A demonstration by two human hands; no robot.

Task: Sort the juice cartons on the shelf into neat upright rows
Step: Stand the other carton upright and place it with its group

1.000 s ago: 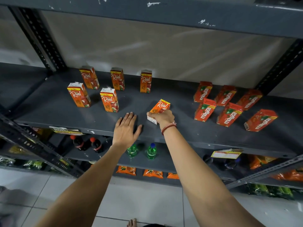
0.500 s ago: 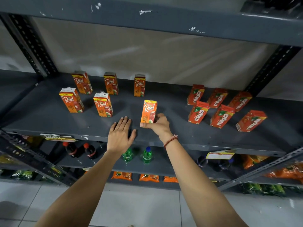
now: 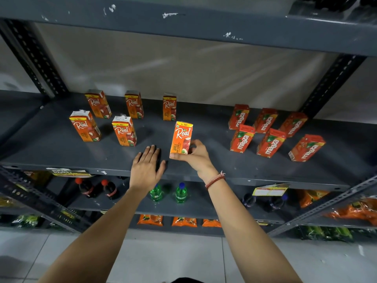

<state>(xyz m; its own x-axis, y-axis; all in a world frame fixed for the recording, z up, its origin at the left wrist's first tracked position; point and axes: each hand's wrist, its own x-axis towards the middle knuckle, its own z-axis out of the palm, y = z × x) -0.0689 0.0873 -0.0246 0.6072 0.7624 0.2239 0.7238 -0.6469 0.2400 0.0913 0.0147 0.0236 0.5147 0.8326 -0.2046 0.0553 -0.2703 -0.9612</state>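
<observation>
An orange Real apple carton (image 3: 182, 137) stands upright on the grey shelf (image 3: 204, 166), gripped at its base by my right hand (image 3: 195, 156). Left of it, my left hand (image 3: 148, 166) lies flat on the shelf with fingers apart, holding nothing. Several more Real cartons stand upright at the left: three at the back (image 3: 133, 104) and two in front, one (image 3: 85, 126) at far left and one (image 3: 124, 130) beside it. Several red Maaza cartons (image 3: 269, 142) stand in two loose rows at the right.
The upper shelf's edge (image 3: 183, 25) hangs overhead. Slotted uprights (image 3: 34, 58) flank the bay. Below are dark cola bottles (image 3: 95, 187), green bottles (image 3: 180, 193), orange snack packs (image 3: 183, 221) and a yellow price tag (image 3: 269, 189). Tiled floor lies underneath.
My right hand lifted the Real apple carton from lying tilted to upright and set it a little further back. My left hand stayed flat on the shelf.
</observation>
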